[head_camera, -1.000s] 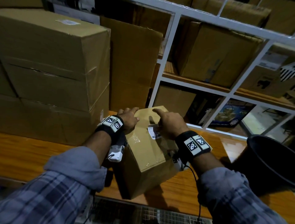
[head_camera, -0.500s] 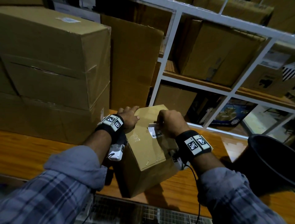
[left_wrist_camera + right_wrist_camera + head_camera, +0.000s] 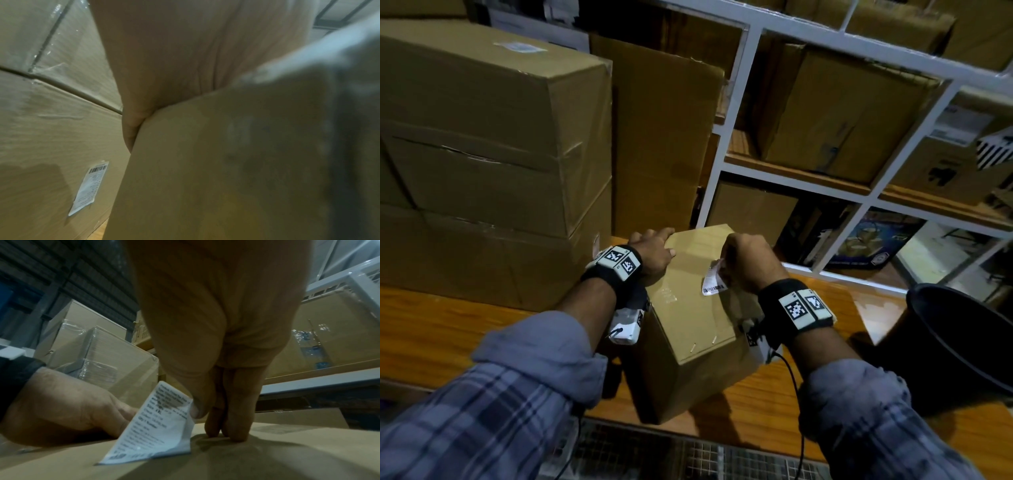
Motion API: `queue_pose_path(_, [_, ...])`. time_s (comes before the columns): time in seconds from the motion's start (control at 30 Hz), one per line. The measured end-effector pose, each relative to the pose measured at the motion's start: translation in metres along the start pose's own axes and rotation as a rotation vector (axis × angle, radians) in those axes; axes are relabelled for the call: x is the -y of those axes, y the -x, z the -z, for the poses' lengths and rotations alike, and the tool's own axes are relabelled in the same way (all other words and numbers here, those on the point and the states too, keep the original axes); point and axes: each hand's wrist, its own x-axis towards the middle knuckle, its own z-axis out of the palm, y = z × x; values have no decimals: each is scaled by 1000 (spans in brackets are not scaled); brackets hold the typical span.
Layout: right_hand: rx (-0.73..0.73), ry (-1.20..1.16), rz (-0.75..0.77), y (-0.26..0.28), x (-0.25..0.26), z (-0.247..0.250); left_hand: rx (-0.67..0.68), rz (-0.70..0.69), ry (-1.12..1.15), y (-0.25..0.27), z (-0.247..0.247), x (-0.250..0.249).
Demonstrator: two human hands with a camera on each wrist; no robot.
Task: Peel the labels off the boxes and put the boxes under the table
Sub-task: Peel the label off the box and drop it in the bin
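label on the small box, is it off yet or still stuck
Partly peeled: the right hand pinches the label's lifted end, while its near end still sticks to the small box.

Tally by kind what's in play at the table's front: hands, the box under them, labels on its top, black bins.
Hands: 2 (left hand, right hand)
Small box: 1
Label, partly peeled: 1
Black bin: 1
Total: 5

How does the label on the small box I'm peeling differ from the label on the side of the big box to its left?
The small box's label is partly lifted, pinched by the right hand, with only its lower end stuck down; the big box's label lies flat and untouched. The first sits on a top face, the second on a vertical side. Both are white, printed, with a barcode. The left hand steadies the small box.
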Motion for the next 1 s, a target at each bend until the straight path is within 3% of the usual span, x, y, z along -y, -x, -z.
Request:
queue_pose_path(0.37, [-8, -55, -18, 3, 1, 5, 4, 5, -35, 3, 3, -3])
queue_pose_path(0.73, [-16, 44, 27, 12, 3, 21, 12, 10, -65, 6, 5, -6])
queue_pose_path(1.0, [16, -87, -35, 14, -4, 24, 34, 16, -60, 3, 7, -5])
